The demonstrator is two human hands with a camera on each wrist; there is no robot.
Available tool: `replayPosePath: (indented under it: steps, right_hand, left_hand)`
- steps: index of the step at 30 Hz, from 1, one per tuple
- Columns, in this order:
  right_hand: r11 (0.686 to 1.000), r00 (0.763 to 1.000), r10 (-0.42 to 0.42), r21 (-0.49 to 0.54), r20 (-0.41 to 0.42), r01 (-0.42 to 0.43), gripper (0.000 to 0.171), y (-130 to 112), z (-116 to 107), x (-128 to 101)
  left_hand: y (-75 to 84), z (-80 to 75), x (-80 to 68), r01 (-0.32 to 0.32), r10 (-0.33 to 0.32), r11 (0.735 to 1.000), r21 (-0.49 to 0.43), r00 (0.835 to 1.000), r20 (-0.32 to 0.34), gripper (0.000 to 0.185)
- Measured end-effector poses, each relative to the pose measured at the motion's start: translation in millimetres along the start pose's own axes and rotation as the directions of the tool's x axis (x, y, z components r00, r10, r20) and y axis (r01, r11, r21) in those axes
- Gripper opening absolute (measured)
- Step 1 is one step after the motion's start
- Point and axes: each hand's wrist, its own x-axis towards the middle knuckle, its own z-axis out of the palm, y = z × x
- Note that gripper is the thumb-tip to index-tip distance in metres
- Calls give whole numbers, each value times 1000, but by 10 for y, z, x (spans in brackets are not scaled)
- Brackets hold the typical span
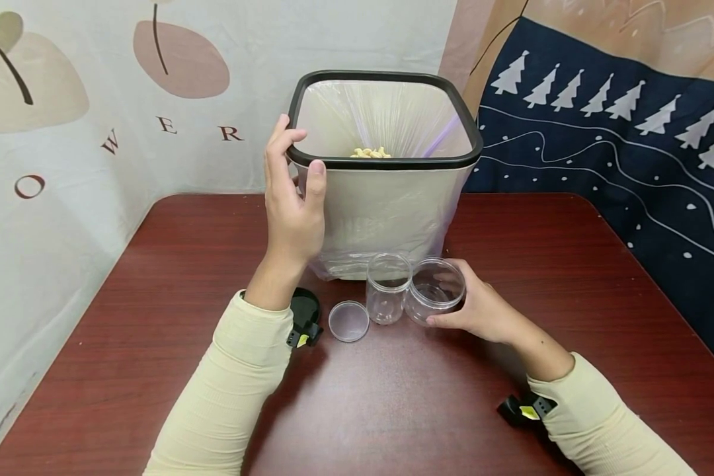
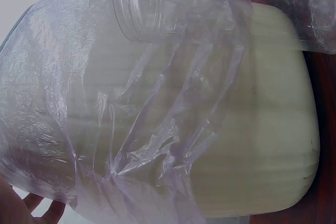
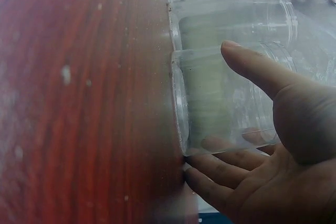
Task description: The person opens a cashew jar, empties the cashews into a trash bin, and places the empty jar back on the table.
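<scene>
the bin's (image 1: 387, 198) left rim is pinched by the left grip (image 1: 291, 205); the right clear jar (image 1: 434, 291) is clasped by the right grip (image 1: 482, 311).

The only readable text is on the pale wall cloth (image 1: 95, 152) left of the bin (image 1: 387, 198). Dark reddish capital letters run in a rising line toward the bin: "O" lowest and farthest from it, then "W", "E" and "R" nearest its rim. A stroke of one more letter shows at the cloth's far left edge, cut off and unreadable. Nothing else in any view carries legible writing.
</scene>
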Motion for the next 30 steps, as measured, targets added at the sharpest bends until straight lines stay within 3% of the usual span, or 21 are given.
replayPosePath:
  steps: [20,30]
  right_hand:
    - [1000,1000,-11,14,-2,11,95,15,34,11]
    - [998,1000,13,64,26,-14,111,15,9,18]
  left_hand:
    - [-10,-22,-15,-1,1,1000,12,1000,-1,54]
    - [-8,-35,-19,0,-1,1000,25,1000,7,60]
